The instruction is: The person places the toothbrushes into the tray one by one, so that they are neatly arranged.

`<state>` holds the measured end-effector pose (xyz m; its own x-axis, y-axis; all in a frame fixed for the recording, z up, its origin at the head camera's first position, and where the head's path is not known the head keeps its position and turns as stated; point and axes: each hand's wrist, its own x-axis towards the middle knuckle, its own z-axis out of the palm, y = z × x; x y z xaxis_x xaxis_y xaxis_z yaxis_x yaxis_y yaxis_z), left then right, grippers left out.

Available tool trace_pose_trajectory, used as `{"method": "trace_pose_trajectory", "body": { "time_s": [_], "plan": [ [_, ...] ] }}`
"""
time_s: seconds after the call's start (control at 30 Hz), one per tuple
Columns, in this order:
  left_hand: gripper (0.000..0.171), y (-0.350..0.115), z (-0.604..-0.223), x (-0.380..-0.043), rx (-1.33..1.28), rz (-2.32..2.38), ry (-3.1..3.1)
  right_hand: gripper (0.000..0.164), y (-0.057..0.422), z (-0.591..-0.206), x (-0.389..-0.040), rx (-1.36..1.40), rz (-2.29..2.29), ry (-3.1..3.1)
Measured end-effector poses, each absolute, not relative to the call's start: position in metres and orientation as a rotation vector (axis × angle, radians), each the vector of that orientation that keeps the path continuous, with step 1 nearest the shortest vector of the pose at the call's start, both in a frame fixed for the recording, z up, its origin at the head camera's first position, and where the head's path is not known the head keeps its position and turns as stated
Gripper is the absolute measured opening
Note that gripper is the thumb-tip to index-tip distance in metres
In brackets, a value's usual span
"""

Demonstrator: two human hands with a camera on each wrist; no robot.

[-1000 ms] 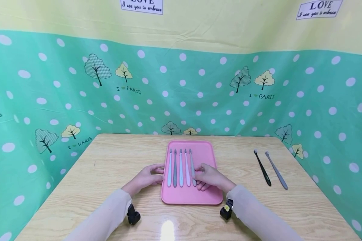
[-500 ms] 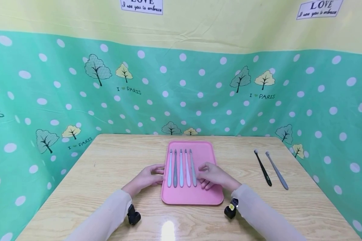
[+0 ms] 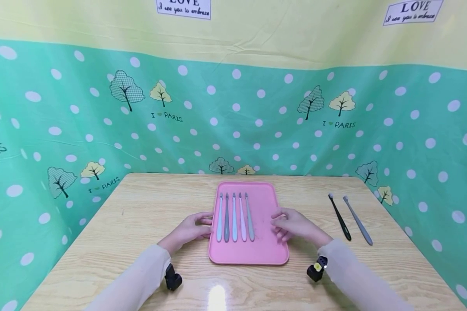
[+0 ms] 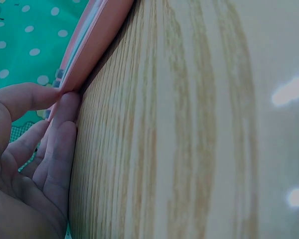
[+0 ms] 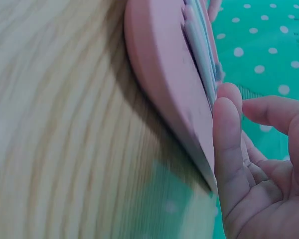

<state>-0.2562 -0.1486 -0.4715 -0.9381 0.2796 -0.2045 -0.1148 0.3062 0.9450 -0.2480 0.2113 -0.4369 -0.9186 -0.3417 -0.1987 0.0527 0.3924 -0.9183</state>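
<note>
A pink tray (image 3: 265, 252) lies on the wooden table with several toothbrushes in a row on its left half, heads toward the back. They include a dark grey toothbrush (image 3: 227, 224), a pink toothbrush (image 3: 243, 224) and, rightmost, a grey-green toothbrush (image 3: 250, 222). My left hand (image 3: 190, 231) pinches the tray's left rim, thumb on top and fingers beneath, as the left wrist view shows. Over the right rim hovers my right hand (image 3: 295, 223), holding nothing. In the right wrist view its fingers (image 5: 228, 144) are loosely bent beside the tray's edge.
To the right on the table (image 3: 148, 194) lie a black toothbrush (image 3: 340, 218) and a grey-blue toothbrush (image 3: 359, 222), side by side. Green and yellow dotted cloth (image 3: 194, 116) surrounds the table's back and sides. Each wrist carries a small black camera (image 3: 173, 278).
My right hand has let go of the grey-green toothbrush and moved right, from the row to the tray's right rim. My left hand has stayed at the left rim.
</note>
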Motion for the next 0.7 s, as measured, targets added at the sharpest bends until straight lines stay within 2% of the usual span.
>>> {"method": "trace_pose_trajectory", "body": {
  "time_s": [0.3,0.7],
  "plan": [
    [0.066,-0.149,-0.472,-0.257,0.146,1.668,2.248,0.04,0.242,-0.435,-0.246,-0.157,-1.535,2.334],
    [0.067,-0.149,-0.473,-0.257,0.169,1.684,2.241,0.047,0.289,-0.43,-0.237,-0.103,-1.518,2.405]
  ]
}}
